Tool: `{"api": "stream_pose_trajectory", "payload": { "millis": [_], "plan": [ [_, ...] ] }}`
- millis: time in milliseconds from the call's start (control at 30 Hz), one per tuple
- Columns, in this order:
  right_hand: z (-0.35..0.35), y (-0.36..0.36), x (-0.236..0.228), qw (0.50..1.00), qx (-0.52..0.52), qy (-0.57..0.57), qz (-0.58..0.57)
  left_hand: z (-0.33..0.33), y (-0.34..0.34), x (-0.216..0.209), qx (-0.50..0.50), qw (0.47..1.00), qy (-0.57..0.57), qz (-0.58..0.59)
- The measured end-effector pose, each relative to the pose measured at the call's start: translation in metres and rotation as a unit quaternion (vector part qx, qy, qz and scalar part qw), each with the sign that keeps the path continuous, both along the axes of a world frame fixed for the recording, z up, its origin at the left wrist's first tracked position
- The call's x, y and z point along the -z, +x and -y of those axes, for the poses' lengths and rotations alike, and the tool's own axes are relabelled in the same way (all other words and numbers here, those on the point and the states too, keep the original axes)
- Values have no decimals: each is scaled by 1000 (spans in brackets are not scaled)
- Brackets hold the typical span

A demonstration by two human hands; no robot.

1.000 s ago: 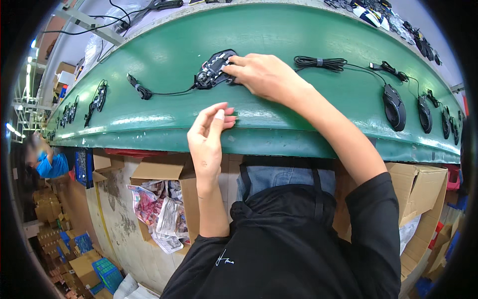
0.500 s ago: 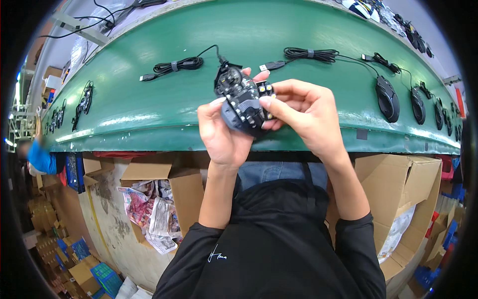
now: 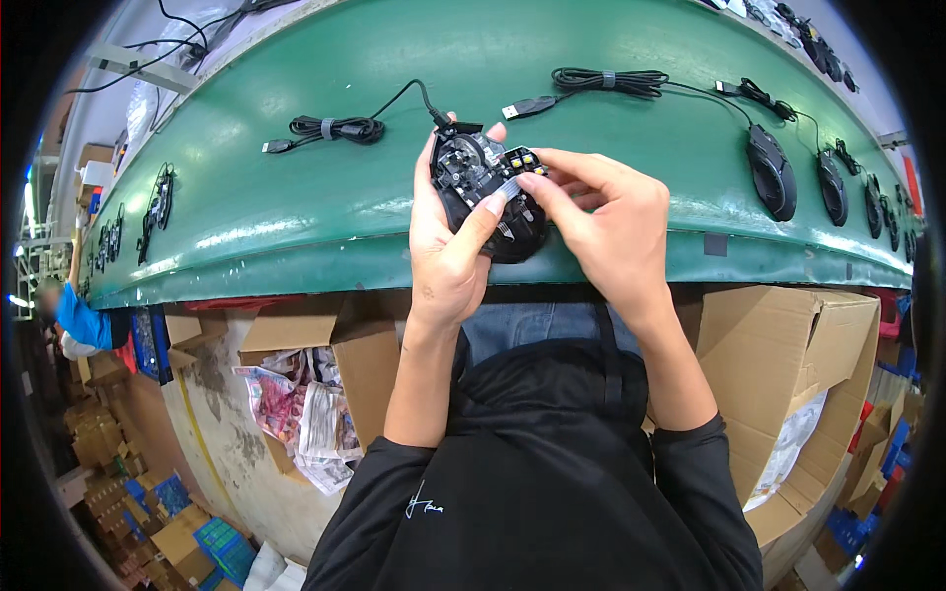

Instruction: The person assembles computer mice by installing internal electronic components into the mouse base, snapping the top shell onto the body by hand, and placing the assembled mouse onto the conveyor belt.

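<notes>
One gutted mouse (image 3: 467, 173) is held over the green surface (image 3: 315, 207), near its edge: left hand (image 3: 445, 264) wraps its fingers round it, guts up, probably for steadiness, while right hand (image 3: 616, 222) pinches a little board (image 3: 522, 158) between barely parted fingers.
</notes>
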State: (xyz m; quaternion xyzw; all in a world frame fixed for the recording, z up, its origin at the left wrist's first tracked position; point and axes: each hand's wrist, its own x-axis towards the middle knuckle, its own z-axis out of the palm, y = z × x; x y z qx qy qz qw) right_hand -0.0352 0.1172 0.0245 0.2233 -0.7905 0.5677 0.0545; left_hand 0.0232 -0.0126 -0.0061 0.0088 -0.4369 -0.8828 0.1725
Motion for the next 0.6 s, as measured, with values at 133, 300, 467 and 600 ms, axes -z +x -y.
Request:
{"api": "stream_pose_trajectory", "payload": {
  "millis": [133, 300, 467, 600],
  "plan": [
    [-2, 1, 10, 979, -36, -117, 163, 1, -3, 1, -34, 999, -35, 0],
    [-3, 13, -1, 970, -69, -135, 190, -1, -3, 0, -23, 999, -35, -5],
    [-2, 15, 2, 992, -79, -67, 74, 4, -3, 1, 3, 1000, -28, -13],
    [0, 15, 5, 996, -69, -56, 2, 4, -2, -1, 10, 1000, -13, -11]
  ]
}}
